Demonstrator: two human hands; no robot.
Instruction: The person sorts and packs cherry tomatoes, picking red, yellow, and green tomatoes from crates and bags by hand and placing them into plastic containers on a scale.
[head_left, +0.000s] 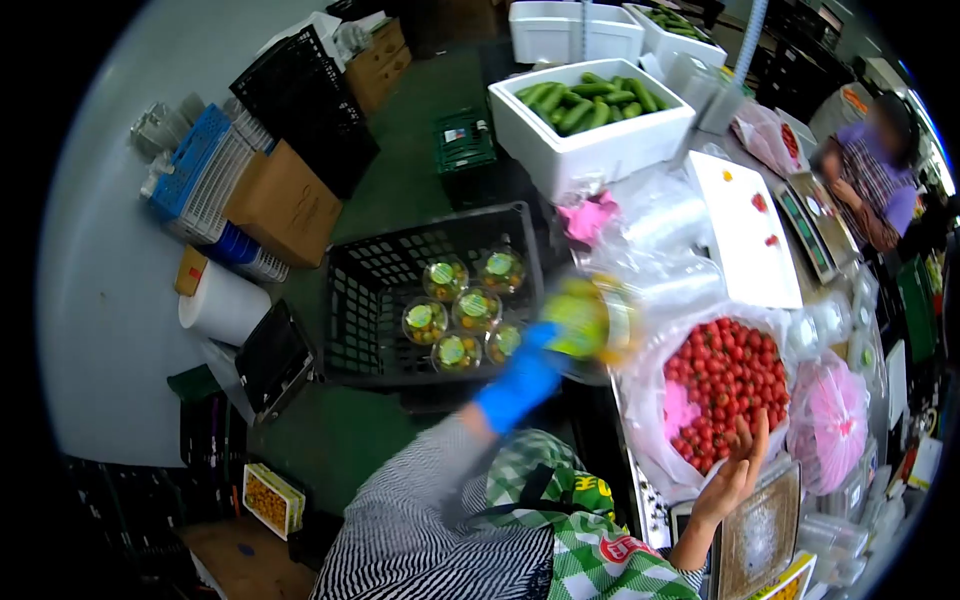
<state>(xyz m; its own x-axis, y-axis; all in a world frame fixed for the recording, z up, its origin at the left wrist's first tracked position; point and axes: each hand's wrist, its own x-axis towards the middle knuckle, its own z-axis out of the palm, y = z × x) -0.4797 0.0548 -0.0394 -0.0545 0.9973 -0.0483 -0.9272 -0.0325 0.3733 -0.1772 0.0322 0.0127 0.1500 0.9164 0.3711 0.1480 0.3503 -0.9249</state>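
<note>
My left hand (520,380), in a blue glove, grips a clear plastic tub (590,318) with a green label and yellow-orange contents. Both are smeared by motion, between the black crate and the worktop. Several similar labelled tubs (476,308) of small mixed-colour fruit sit inside the black crate (375,270). My right hand (735,470) is bare, with its fingers spread and nothing in it. It hovers by the front edge of a big plastic-lined heap of cherry tomatoes (725,385).
A white foam box (600,150) of cucumbers stands behind the crate. Right of it lie a white board (745,235), a scale (808,230) and a pink-striped bag (828,420). Across the worktop stands another person (875,180). Cardboard boxes (285,205) line the left wall.
</note>
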